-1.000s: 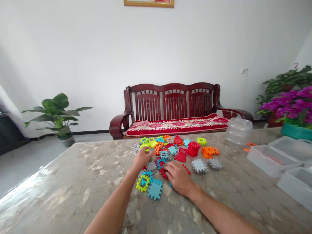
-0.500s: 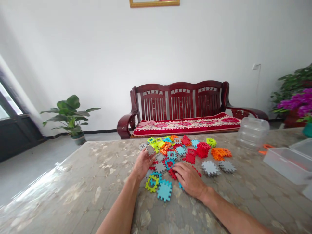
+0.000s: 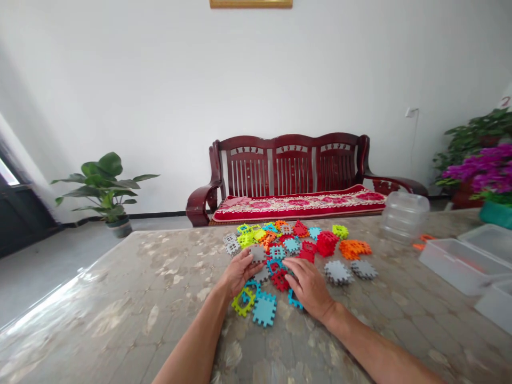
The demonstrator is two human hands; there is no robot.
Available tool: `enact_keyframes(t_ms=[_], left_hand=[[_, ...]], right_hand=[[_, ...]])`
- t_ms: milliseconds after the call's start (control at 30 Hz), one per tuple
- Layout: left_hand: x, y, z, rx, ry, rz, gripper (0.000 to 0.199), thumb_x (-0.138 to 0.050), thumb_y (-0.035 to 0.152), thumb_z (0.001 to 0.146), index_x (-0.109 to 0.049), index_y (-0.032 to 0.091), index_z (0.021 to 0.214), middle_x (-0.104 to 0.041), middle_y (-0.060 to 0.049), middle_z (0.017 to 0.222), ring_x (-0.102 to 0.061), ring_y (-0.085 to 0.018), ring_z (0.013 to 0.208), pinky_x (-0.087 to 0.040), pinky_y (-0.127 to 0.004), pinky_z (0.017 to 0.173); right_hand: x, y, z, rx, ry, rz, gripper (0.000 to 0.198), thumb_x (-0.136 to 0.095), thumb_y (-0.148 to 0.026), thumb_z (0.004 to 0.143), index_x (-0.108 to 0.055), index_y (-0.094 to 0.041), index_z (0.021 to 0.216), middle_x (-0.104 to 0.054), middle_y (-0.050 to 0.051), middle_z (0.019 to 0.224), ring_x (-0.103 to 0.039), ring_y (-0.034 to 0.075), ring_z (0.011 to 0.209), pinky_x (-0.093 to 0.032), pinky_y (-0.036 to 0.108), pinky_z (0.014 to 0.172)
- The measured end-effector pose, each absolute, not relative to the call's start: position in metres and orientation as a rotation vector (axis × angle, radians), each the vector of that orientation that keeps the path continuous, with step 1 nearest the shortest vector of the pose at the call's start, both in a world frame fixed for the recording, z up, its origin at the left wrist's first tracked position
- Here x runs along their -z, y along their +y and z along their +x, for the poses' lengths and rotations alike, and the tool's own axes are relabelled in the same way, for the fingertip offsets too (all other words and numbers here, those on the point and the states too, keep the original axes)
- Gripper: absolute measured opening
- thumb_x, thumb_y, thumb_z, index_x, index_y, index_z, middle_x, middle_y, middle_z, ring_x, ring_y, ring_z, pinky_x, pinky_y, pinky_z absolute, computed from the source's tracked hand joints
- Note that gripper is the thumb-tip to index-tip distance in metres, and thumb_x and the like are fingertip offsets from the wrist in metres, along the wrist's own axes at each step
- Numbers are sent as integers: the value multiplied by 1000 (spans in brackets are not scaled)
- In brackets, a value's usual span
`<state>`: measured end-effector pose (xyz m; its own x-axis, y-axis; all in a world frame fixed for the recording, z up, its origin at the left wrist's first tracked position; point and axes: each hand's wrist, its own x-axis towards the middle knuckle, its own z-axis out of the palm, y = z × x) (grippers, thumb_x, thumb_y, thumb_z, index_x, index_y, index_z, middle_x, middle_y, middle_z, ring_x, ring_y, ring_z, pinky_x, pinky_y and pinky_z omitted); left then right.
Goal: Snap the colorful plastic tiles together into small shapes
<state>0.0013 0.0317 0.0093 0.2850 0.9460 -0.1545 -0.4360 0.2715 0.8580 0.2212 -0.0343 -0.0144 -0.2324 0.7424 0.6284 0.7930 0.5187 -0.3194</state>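
Observation:
My left hand is closed on a grey interlocking puzzle tile, held between thumb and fingers above the near left part of the pile. Over the right side of the pile, my right hand has its fingers apart and curved, with nothing seen in them. Close to its fingertips lie a blue frame tile and a red tile. Another blue tile sits partly beneath that hand. Nearer me are a light blue square tile and a yellow-green frame tile.
Right of the pile stand red tiles, orange tiles and two grey stacks, one a light grey stack. Farther right are a clear plastic jar and a translucent box. A wooden bench stands behind the table.
My left hand has brought the grey tile rightward and nearer, toward my right hand. My right hand has lifted slightly with fingers spread. The view has turned a little to the right.

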Motion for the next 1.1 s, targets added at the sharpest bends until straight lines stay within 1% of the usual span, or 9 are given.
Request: enact_keyframes(t_ms=[133, 267, 467, 600, 767, 867, 933, 1000, 1100], left_hand=[[-11, 28, 11, -1030, 796, 993, 27, -73, 24, 79, -60, 17, 101, -68, 0, 91, -64, -7, 72, -54, -17, 66], [-8, 25, 20, -985, 802, 1147, 38, -78, 37, 72, -57, 17, 97, -65, 3, 80, -58, -6, 64, -47, -16, 59], [-13, 11, 32, -903, 792, 1148, 44, -81, 39, 66, -55, 19, 95, -60, 6, 71, -61, -10, 68, -52, -24, 70], [-22, 2, 38, -839, 782, 1201, 59, -78, 36, 67, -56, 18, 118, -65, 2, 78, -62, -12, 70, -50, -24, 68], [-27, -4, 41, -825, 781, 1276, 77, -74, 32, 71, -45, 15, 140, -55, 9, 61, -49, -6, 50, -36, -17, 49], [-31, 0, 39, -819, 786, 1293, 78, -74, 39, 73, -44, 16, 142, -62, 6, 67, -58, -9, 56, -45, -21, 57], [-32, 9, 32, -899, 845, 1304, 70, -69, 46, 77, -50, 16, 137, -71, -2, 85, -67, -15, 73, -52, -27, 72], [-29, 22, 17, -1099, 972, 1339, 63, -62, 50, 80, -53, 16, 132, -74, -8, 97, -70, -20, 87, -53, -33, 83], [-16, 42, -16, -1480, 1365, 1421, 46, -53, 44, 84, -60, 17, 121, -75, -8, 97, -68, -23, 98, -51, -37, 91]], right_hand=[[13, -35, 215, 101, -1943, -1228, 54, -63, -17, 86, -51, -24, 138, -60, 9, 133, -55, 25, 123, -47, 46, 105], [12, -34, 206, 122, -1993, -1223, 73, -72, -22, 81, -41, -23, 147, -53, 11, 141, -50, 28, 128, -45, 48, 108], [8, -32, 208, 176, -2044, -1271, 66, -72, -22, 82, -45, -21, 142, -57, 12, 134, -54, 29, 121, -48, 47, 104], [3, -33, 211, 188, -2035, -1317, 62, -72, -21, 80, -49, -20, 138, -59, 12, 128, -56, 29, 117, -49, 47, 101], [-4, -38, 210, 168, -2033, -1315, 61, -71, -16, 78, -52, -23, 134, -59, 10, 125, -56, 28, 115, -49, 46, 100], [-16, -39, 214, 133, -2013, -1297, 57, -70, -11, 75, -56, -25, 129, -61, 8, 120, -58, 26, 111, -49, 44, 98], [-31, -35, 226, 62, -1956, -1302, 54, -70, -10, 72, -59, -25, 123, -61, 6, 116, -58, 24, 109, -49, 41, 97], [-49, -27, 249, -25, -1857, -1334, 52, -72, -11, 69, -62, -25, 117, -62, 5, 114, -59, 22, 107, -50, 38, 96], [-69, -14, 301, -102, -1687, -1430, 52, -74, -15, 64, -63, -23, 115, -63, 5, 112, -61, 20, 100, -50, 36, 92]])
